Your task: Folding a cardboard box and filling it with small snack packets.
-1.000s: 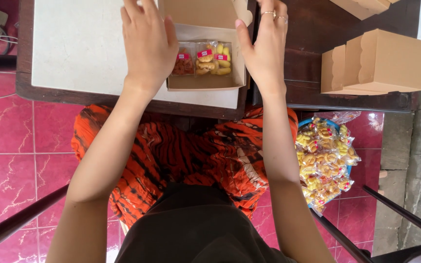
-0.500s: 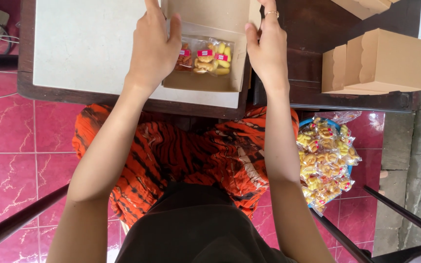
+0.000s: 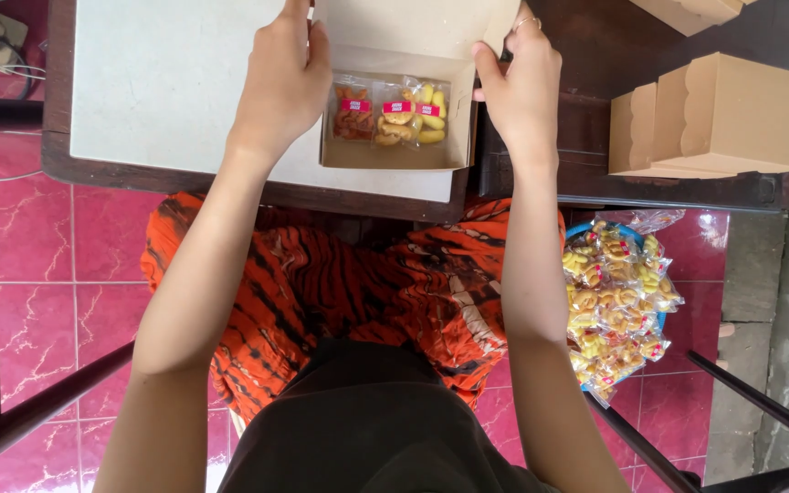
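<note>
The open brown cardboard box (image 3: 393, 151) sat on the pale board (image 3: 166, 82) at the near edge of the dark wooden table (image 3: 614, 55), directly in front of the seated person. Inside it lay 3 clear snack packets (image 3: 393, 111) side by side — 1 with reddish-orange pieces at the left and 2 with yellow pieces to its right — so loading appeared to be complete or close to it. The lid (image 3: 413, 26) stood raised at the far side and was not yet folded down. The left hand (image 3: 280, 82) gripped the left wall of the box, fingers curled over its far corner and thumb along the side. The right hand (image 3: 522, 87) held the right wall and the side flap (image 3: 495, 27) near the lid, fingers bent around the card; its fingertips ran out of view at the top edge, so exactly which flap they pinched could not be told for certain. Both hands were therefore clasped on the box, not on the packets. Judged from this layout, filling was done and closing remained: lid down, flaps tucked. 2 closed boxes (image 3: 714, 114) of the same kind stood to the right on the table, well apart from the open one, and part of another showed at the top edge — these read as finished units. Below the table at the person's right side, a blue basin (image 3: 577, 230) was heaped with bagged snacks (image 3: 614, 301), which suggested that many more boxes were left to pack.
</note>
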